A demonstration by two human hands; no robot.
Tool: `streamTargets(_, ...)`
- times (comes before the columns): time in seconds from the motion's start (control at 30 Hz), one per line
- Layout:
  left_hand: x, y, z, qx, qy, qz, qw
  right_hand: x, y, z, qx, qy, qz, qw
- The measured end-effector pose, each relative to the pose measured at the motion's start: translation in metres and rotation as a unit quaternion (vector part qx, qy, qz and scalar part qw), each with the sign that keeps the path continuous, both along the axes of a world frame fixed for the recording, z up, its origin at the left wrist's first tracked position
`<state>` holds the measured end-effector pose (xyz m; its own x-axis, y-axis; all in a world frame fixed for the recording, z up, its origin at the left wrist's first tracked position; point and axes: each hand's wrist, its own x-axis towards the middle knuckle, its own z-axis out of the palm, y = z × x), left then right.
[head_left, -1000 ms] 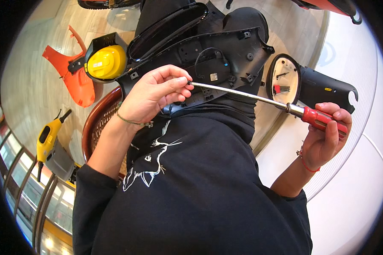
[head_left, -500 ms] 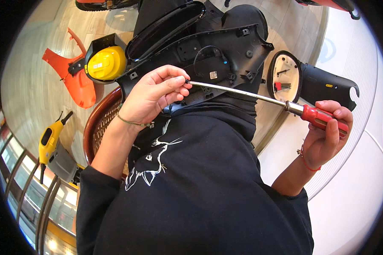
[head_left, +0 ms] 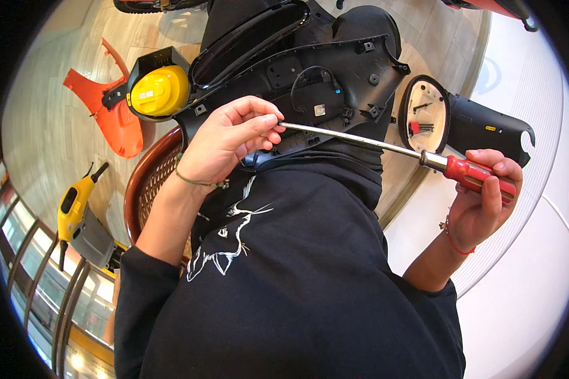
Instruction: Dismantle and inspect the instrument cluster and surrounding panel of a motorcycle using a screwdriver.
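A small pale rectangular label point(head_left: 320, 109) is seen on the one black plastic panel point(head_left: 335, 82). Wood-plank floor point(head_left: 50, 126) lies below; two orange parts are scattered. One screwdriver point(head_left: 423, 158) is gripped at its red handle by the right hand point(head_left: 483, 202); its tip is pinched by the left hand point(head_left: 231, 142) fingers

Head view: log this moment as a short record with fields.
Left hand: the left hand pinches the tip end of the screwdriver
Right hand: the right hand grips its red handle
Work piece: black plastic panel on the lap, inner side up
Nearby: yellow horn-like part, orange panel, yellow power tool, round wicker basket
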<state>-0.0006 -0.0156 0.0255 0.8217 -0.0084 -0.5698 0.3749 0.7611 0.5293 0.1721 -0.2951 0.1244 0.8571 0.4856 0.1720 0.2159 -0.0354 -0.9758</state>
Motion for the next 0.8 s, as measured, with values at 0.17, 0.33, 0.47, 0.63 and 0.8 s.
streamTargets(0.17, -0.001, 0.003, -0.001, 0.019, 0.014, -0.01, 1.0, -0.002, 0.001, 0.001, -0.007, 0.031, -0.012, 0.999)
streamTargets(0.33, -0.002, 0.004, -0.004, -0.018, 0.007, 0.009, 1.0, -0.002, 0.002, 0.001, -0.004, 0.025, -0.012, 1.0)
streamTargets(0.47, -0.001, 0.006, -0.003, -0.001, 0.013, 0.012, 1.0, -0.003, 0.005, 0.001, 0.0, 0.035, -0.018, 0.999)
streamTargets(0.63, 0.001, 0.003, -0.003, 0.026, 0.032, 0.014, 0.999, -0.004, 0.001, -0.005, -0.021, 0.003, -0.003, 1.0)
streamTargets(0.8, 0.002, 0.002, -0.004, 0.053, 0.035, 0.017, 0.998, -0.011, 0.007, 0.003, -0.024, 0.053, 0.002, 0.998)
